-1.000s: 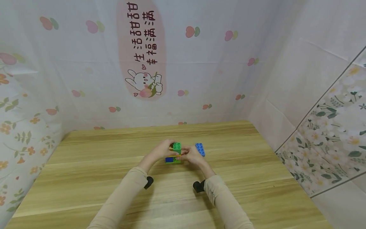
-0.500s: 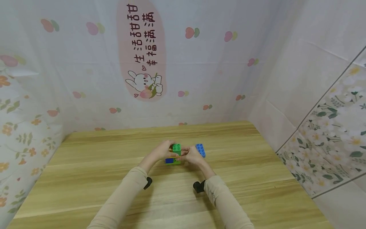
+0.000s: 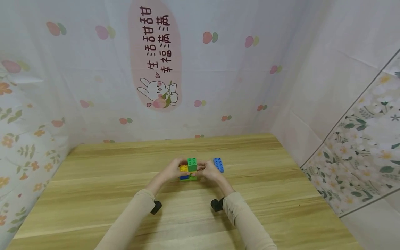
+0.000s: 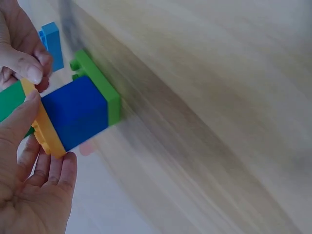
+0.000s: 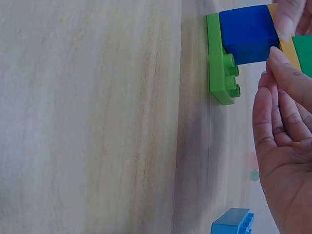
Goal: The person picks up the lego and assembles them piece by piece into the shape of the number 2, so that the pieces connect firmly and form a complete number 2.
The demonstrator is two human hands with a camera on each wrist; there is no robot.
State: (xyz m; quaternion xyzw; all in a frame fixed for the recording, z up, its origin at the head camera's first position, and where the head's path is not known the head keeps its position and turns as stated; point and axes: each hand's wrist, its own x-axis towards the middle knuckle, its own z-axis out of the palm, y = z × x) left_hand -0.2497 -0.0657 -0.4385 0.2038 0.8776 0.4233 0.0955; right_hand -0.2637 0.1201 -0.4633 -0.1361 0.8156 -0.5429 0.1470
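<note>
A small block stack stands between both hands. At the bottom is a light green flat brick [image 5: 217, 58], with a dark blue brick [image 4: 75, 112] on one half of it. Across the blue one lies a thin yellow brick [image 3: 183, 168], which juts out to the right past it. A green brick [image 3: 192, 165] sits on the yellow brick's right part. My left hand [image 3: 172, 169] pinches the yellow brick from the left, thumb on the near edge and fingers on the far one. My right hand [image 3: 210, 171] pinches its right end between thumb and fingers.
A light blue brick [image 3: 218, 165] with studs up lies just right of the right hand on the wooden table [image 3: 265, 194]. A printed curtain [image 3: 231, 86] hangs behind the table's far edge.
My left hand has shifted left and uncovered the yellow brick's studs. The green brick has moved slightly left and down in view. My right hand stays almost in place.
</note>
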